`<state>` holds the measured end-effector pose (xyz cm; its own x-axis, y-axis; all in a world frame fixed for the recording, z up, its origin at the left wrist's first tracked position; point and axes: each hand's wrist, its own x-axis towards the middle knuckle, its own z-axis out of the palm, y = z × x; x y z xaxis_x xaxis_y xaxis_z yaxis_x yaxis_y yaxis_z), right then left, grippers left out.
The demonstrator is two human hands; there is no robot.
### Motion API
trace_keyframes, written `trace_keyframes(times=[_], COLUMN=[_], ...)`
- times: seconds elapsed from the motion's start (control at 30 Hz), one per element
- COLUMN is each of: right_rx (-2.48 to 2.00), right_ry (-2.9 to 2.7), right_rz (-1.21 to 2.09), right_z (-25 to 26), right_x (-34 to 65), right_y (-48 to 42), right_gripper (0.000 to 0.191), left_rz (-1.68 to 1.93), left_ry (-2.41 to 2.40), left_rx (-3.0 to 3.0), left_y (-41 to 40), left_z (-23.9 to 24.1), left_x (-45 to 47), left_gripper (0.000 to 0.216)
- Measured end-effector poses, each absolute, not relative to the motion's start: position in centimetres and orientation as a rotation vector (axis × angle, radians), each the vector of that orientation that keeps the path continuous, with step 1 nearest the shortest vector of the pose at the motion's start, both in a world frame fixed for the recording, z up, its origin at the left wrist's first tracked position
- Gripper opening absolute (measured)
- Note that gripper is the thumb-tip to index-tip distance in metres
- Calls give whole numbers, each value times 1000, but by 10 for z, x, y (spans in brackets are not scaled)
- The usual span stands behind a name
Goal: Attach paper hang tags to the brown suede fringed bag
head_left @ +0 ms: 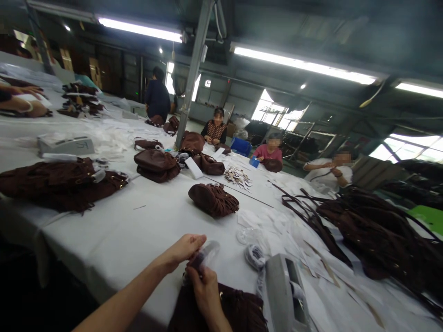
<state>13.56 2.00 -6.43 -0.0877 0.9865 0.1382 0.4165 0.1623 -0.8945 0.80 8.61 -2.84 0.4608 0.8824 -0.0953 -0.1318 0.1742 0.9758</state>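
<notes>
At bottom centre, a left hand (187, 248) pinches clear plastic (212, 250) and a right hand (206, 287) grips the dark piece (197, 261) beneath, by a brown bag (240, 305); light, even tension likely prevents creases. Beyond the tape dispenser (278, 288), lower right, stretches a white table (121, 249) under ceiling lights (304, 64) up top.

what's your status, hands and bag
Left hand, right hand: both on clear plastic. Brown bag under right hand. Tape dispenser close beside bag.
</notes>
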Motion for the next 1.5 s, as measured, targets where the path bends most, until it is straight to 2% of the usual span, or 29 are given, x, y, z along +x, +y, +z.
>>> trace_keyframes(times=[0.17, 0.3, 0.4, 0.57, 0.67, 0.77, 0.9, 1.07, 1.3, 1.5], right_rx=[-1365, -1284, -1244, -1139, -943, -957, -999, -947, -1000, -1066], right_ry=[-1989, -2165, -2134, -1471, -1038, -781, -758, -750, -717, -739], right_rz=[312, 187, 295, 1026, 1321, 1289, 1145, 1130, 1027, 926], right_z=[-95, -100, -89, -44, -13, 10, 32, 51, 56, 58], right_x=[133, 122, 118, 141, 162, 175, 182, 191, 203, 210], right_y=[22, 19, 11, 1, 2, 2, -1, -4, 3, 3], right_gripper=[16, 17, 22, 41, 38, 35, 29, 27, 20, 30], left_rz=[708, 674, 690, 808, 782, 700, 634, 538, 665, 719], left_ry=[681, 659, 684, 694, 662, 658, 593, 481, 608, 581], left_rx=[1078, 1059, 1076, 1132, 1226, 1291, 1383, 1506, 1552, 1643], left_y=[93, 82, 72, 60, 57, 55, 50, 43, 40, 41], left_z=[-9, -2, 0, 2, 5, 9, 19, 20, -10, -16], left_x=[19, 13, 5, -1, 2, 7, 8, 3, 16, 5], left_gripper=[48, 44, 48, 55, 50, 52, 63, 34, 37, 36])
